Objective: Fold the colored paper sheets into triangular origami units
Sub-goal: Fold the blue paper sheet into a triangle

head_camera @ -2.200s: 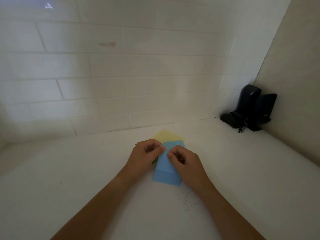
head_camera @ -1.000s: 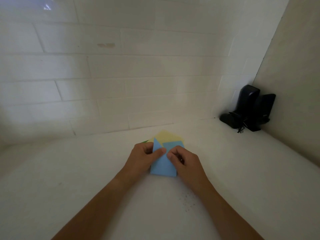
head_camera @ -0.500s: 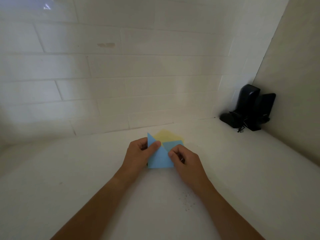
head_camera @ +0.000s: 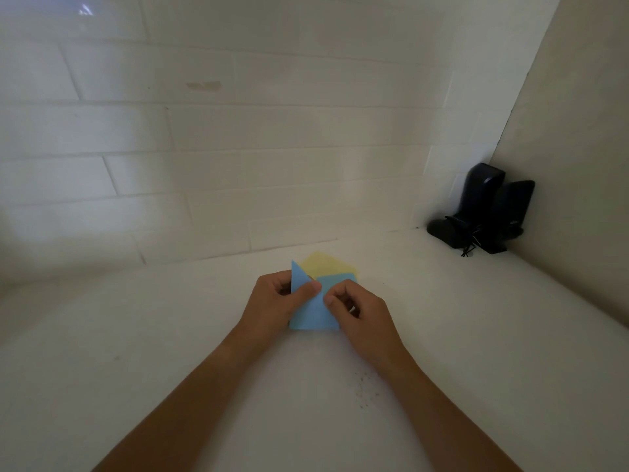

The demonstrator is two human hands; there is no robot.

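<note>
Two dark speakers [head_camera: 490, 212] with a tangled cord stand in the far right corner, well apart from the work, against the white tiled wall [head_camera: 238, 131]. Small dark specks [head_camera: 366, 386] dot the white surface [head_camera: 136, 335] near the right forearm. The blue paper [head_camera: 313, 311] lies mid-surface, its left flap raised to a point. The left hand [head_camera: 272, 301] pinches that flap; the right hand [head_camera: 360, 311], fingers curled, presses the sheet's right side. A yellow sheet [head_camera: 326, 264] lies partly hidden beneath. An orange sliver between them is hard to identify.
</note>
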